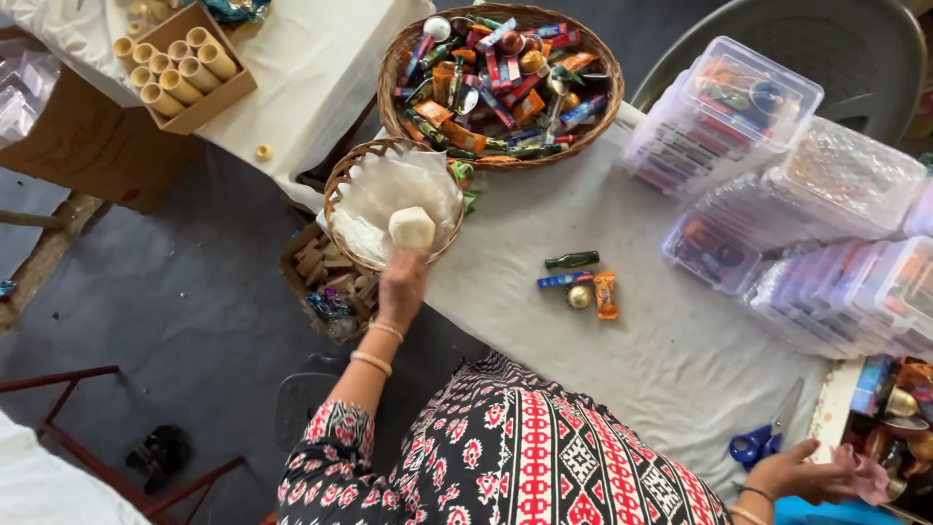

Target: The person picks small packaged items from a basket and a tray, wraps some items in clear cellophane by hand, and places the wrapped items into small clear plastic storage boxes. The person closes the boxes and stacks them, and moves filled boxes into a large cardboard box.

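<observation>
I see the left hand [401, 285] stretched out to the small wicker basket [342, 185] at the tabletop's [671, 360] near-left corner. Its fingers are closed around a pale, rounded cream-coloured lump [412, 229], holding it just over the basket's near rim, above the crinkled clear wrappers [394, 190] that fill the basket. The right hand [799, 473] is far off at the other end, resting near the blue-handled scissors [763, 442] with its fingers pinched on a bit of pink material [861, 465].

My worry is the basket itself: it overhangs the tabletop's edge, so a push or a heavy drop on the near rim could, I judge, tip it off toward the floor and the open cardboard box [326, 272] below. The lump is held at the rim rather than over the middle, so letting go there might send it rolling off the slick wrappers and over the side.

The large wicker basket [501, 83] of mixed sweets sits touching the small one, so a jolt could pass between them. Loose on the white cloth lie a small green bottle [571, 260], a blue stick [564, 280], a gold ball [579, 296] and an orange packet [606, 295], near enough that a sleeve might sweep them. Stacked clear plastic boxes [777, 165] stand well apart on the right.
</observation>
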